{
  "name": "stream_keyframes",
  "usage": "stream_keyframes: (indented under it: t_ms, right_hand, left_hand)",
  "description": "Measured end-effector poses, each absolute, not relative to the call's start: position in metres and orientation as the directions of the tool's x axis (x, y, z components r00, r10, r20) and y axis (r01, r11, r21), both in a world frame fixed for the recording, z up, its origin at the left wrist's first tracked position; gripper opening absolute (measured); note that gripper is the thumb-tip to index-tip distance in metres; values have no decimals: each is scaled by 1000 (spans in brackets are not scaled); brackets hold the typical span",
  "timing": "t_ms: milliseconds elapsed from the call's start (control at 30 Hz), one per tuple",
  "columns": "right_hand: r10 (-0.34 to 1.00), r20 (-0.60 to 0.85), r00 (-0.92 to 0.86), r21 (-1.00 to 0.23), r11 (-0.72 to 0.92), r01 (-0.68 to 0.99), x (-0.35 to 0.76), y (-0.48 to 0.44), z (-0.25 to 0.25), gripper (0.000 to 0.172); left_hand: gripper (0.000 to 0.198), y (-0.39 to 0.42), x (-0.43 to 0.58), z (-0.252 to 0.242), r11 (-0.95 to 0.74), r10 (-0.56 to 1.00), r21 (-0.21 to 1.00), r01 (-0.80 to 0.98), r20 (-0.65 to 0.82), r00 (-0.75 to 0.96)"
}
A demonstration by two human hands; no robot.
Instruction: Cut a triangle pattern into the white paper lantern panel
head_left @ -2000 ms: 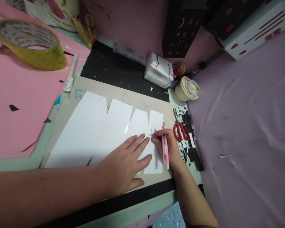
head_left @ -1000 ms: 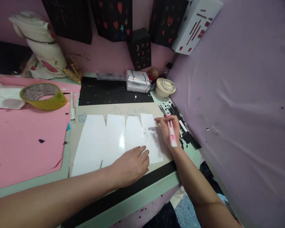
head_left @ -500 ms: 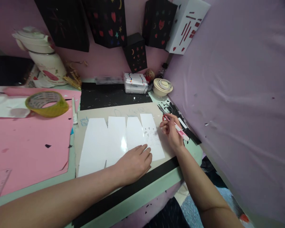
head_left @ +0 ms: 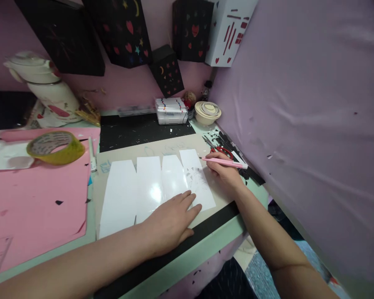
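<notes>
My left hand (head_left: 174,218) lies flat on a white cut-out sheet (head_left: 149,178), fingers spread near its lower right part. The sheet has several panels with notches between them. Small cut-outs show in its right panel (head_left: 195,176). In my right hand (head_left: 226,174) is a slim pink craft knife (head_left: 224,162) with a white end, its dark tip pointing left just beside the right panel. Red-handled scissors (head_left: 222,152) lie right behind that hand. Under the sheet is a beige board (head_left: 152,149) with blue scribbles.
Black paper scraps (head_left: 237,145) lie along the right wall. Behind stand a box of markers (head_left: 171,111) and a cream round container (head_left: 207,113). On the left, a yellow tape roll (head_left: 55,148) rests on pink paper (head_left: 37,199). Decorated black boxes (head_left: 168,70) hang above.
My right hand has turned the knife so its tip points left toward the sheet. The scissors now show more fully. My left hand has spread its fingers. The view has shifted slightly.
</notes>
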State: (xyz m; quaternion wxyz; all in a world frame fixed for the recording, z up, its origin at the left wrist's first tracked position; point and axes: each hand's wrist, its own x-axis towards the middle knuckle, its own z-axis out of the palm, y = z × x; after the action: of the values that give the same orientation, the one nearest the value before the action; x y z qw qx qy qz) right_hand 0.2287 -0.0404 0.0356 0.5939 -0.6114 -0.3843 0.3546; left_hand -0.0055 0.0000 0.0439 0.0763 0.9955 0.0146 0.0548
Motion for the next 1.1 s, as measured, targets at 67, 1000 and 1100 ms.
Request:
stream_keyframes:
  t_ms: [67,1000,1100]
  right_hand:
    - [916,-37,400,-998,-52,27,233,-36,38,10]
    - [994,-103,33,-933,-108,342,244,-7,30,21]
    - [994,-106,34,-932,-111,345,244,-8,29,22]
  left_hand:
    - [58,5,-4,54,-977,11,212,11,0,1000]
    - [57,30,5,13,-986,-2,163,-30,171,985]
    - [58,29,5,11,-986,10,166,-21,184,983]
